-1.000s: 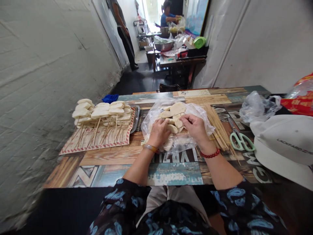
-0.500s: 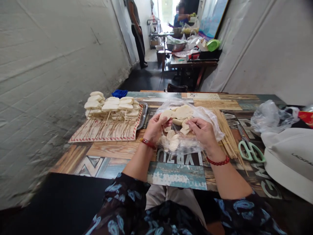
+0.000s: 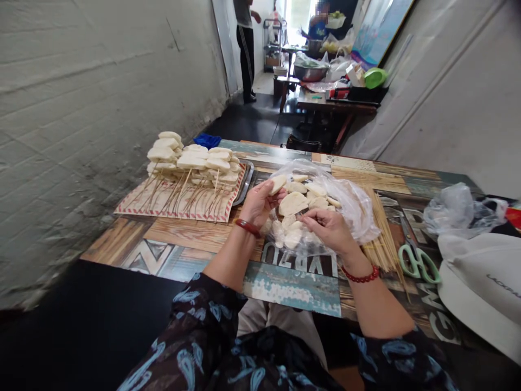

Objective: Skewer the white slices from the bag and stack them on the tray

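Note:
My left hand (image 3: 260, 205) is closed on a pale, flat oval bun slice (image 3: 278, 183), pinched between thumb and fingers. To its right, my right hand (image 3: 329, 229) has its fingertips pressed together close over the loose bun slices (image 3: 293, 204); whatever is in them is too small to make out. Those slices lie spread on an opened clear plastic bag (image 3: 354, 209), between and beyond the two hands. Off to the left, skewered bun slices (image 3: 193, 158) are piled up, their thin sticks pointing toward me over a paper sheet (image 3: 134, 202) with a striped edge.
Loose bamboo skewers (image 3: 382, 239) lie right of the bag, beside green-handled scissors (image 3: 419, 262). A white cap (image 3: 480, 282) and a crumpled plastic bag (image 3: 459, 209) are at far right. A metal tray (image 3: 246, 182) edges out by the paper. Two people are in the background.
The view has shifted, so the surroundings sit differently. My left hand's slice is tilted more edge-on. My right hand has moved lower toward the near loose slices, away from the one by its fingertips.

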Available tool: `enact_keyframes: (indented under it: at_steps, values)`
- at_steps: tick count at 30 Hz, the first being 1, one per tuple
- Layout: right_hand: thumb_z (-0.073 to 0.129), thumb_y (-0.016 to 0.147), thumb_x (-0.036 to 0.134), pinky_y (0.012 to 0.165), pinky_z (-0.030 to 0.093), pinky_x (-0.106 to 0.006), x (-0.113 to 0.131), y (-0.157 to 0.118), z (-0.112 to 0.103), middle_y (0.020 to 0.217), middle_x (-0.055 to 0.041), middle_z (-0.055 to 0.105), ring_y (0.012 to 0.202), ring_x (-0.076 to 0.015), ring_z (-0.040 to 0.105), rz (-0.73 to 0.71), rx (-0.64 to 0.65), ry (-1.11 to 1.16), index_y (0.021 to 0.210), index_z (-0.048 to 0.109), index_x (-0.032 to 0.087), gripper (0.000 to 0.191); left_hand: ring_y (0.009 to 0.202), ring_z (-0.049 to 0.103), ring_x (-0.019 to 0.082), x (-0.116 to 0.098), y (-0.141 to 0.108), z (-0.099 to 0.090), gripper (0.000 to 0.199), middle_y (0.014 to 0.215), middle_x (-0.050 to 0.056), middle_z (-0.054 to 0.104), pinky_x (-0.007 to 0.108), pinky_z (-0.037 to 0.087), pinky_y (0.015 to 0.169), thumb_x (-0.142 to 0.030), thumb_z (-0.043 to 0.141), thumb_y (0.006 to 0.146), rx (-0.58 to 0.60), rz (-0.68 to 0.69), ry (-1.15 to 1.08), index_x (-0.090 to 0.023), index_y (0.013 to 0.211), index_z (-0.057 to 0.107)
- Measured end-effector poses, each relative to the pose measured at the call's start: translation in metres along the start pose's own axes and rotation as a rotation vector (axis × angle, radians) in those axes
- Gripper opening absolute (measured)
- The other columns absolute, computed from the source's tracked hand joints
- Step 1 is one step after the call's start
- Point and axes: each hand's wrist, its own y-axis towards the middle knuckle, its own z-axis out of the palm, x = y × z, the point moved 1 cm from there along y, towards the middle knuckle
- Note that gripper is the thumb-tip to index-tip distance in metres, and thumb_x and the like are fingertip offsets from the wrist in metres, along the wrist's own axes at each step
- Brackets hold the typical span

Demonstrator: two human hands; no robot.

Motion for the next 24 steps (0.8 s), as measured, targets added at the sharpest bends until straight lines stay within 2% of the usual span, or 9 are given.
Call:
enact_keyframes:
  at_steps: [5, 11, 18, 24]
  values:
    - [0.061, 0.085, 0.034, 0.052, 0.039, -0.024, 0.0014, -0.0004, 0.0019, 0.063, -0.0017, 0.064, 0.056, -0.0128, 0.052, -0.015, -0.01, -0.044, 0.078, 0.074, 0.017, 0.022, 0.061, 0.066, 0.012, 0.0026, 0.0026, -0.0022, 0.019, 0.074, 0.006, 0.072, 0.023, 0.055, 0.063, -0.027, 0.073, 0.079, -0.023, -0.014, 0.008, -0.011, 0.088, 0.067]
    - [0.061, 0.086, 0.034, 0.052, 0.039, -0.024, -0.0011, 0.0002, 0.0035, 0.065, -0.0025, 0.065, 0.057, -0.013, 0.053, -0.021, -0.002, -0.052, 0.079, 0.073, 0.016, 0.023, 0.062, 0.066, 0.012, 0.0037, 0.0027, -0.0021, 0.023, 0.078, 0.008, 0.073, 0.023, 0.055, 0.065, -0.026, 0.075, 0.076, 0.018, 0.011, 0.022, -0.011, 0.091, 0.068]
    - [0.06, 0.085, 0.033, 0.051, 0.038, -0.024, 0.0018, 0.001, 0.004, 0.061, -0.0019, 0.062, 0.055, -0.0126, 0.051, -0.025, -0.009, -0.074, 0.077, 0.073, 0.016, 0.023, 0.063, 0.066, 0.012, 0.0036, 0.0002, -0.0005, 0.025, 0.077, 0.006, 0.073, 0.024, 0.055, 0.066, -0.027, 0.077, 0.074, -0.018, 0.001, 0.017, -0.012, 0.091, 0.068]
    - [0.06, 0.085, 0.033, 0.054, 0.041, -0.025, 0.0015, 0.0003, 0.0046, 0.066, -0.0035, 0.067, 0.058, -0.0137, 0.055, -0.023, -0.017, -0.09, 0.077, 0.073, 0.016, 0.023, 0.063, 0.066, 0.012, 0.0041, -0.0006, 0.0005, 0.028, 0.076, 0.006, 0.073, 0.023, 0.054, 0.066, -0.027, 0.08, 0.071, -0.013, 0.042, 0.032, -0.011, 0.091, 0.069]
